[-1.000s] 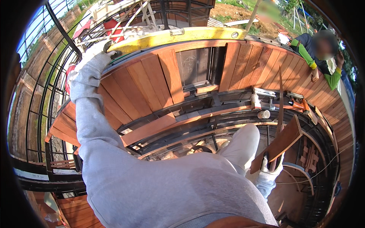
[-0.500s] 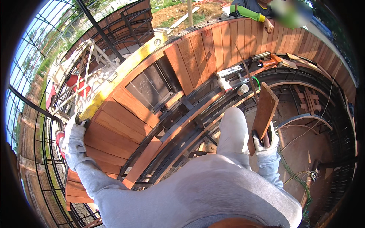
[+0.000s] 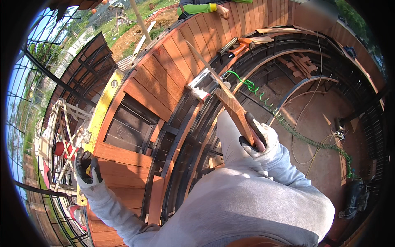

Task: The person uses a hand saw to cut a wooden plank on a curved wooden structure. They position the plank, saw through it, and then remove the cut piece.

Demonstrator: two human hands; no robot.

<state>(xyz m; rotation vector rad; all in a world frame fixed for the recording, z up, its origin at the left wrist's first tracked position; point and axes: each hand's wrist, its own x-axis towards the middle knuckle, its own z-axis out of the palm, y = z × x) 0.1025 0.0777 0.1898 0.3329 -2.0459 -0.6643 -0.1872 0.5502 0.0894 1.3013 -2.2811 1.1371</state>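
Compared with half a second ago, the view has turned, and the curved wall of planks [image 3: 150, 80] now runs more steeply across it. The right hand [image 3: 260, 138] is closed around a reddish wooden board [image 3: 233, 108] together with a thin wooden strip [image 3: 205, 64]. Before, this board stood nearly upright with its wide face showing; now it leans toward the upper left, above the raised knee [image 3: 230, 136], and the strip passes across the white tool [image 3: 200, 79]. The left hand [image 3: 88, 166], which was near the end of the yellow level [image 3: 103, 109], is now farther along it, because a part of the level shows below the hand. Its fingers are bent at the level, but I cannot tell if this grip is firm or only resting. In my judgement, the change brings the held wood to the front of the body, directed to the wall rather than up from the floor, while the dark open bay [image 3: 126, 131] stays without planks. The orange nail tool [image 3: 242, 46] lies on the inner frame, and a co-worker's hand [image 3: 223, 12] remains at the wall's top.
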